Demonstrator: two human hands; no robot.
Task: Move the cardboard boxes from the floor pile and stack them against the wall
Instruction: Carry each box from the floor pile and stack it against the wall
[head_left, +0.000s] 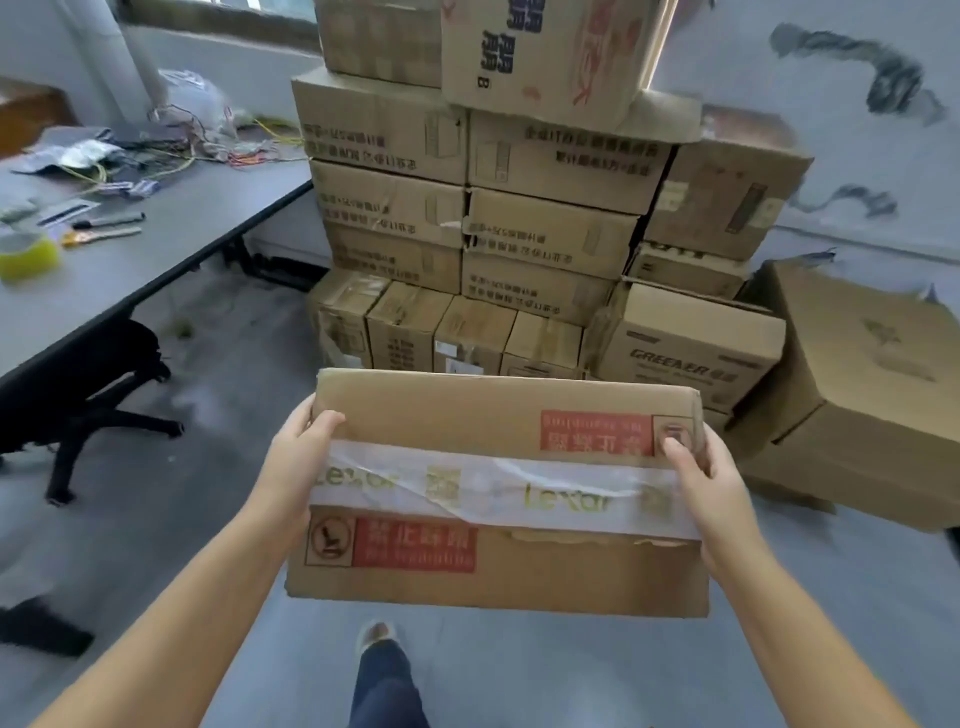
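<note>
Fingers (324, 418) of both hands clamp the taped Lexar box (498, 493) by its ends; that leaning stack (467, 208) looks, perhaps, ready to topple if bumped.

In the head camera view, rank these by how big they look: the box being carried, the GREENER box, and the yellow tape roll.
1. Carried box, though nearness inflates it.
2. GREENER box.
3. Yellow tape roll.

Grey floor (228, 499) carrying a stack of cardboard boxes (467, 218) ahead of both hands, a tilted box (857, 395) beyond the right hand, and an office chair (98, 384) left of the left hand.
</note>
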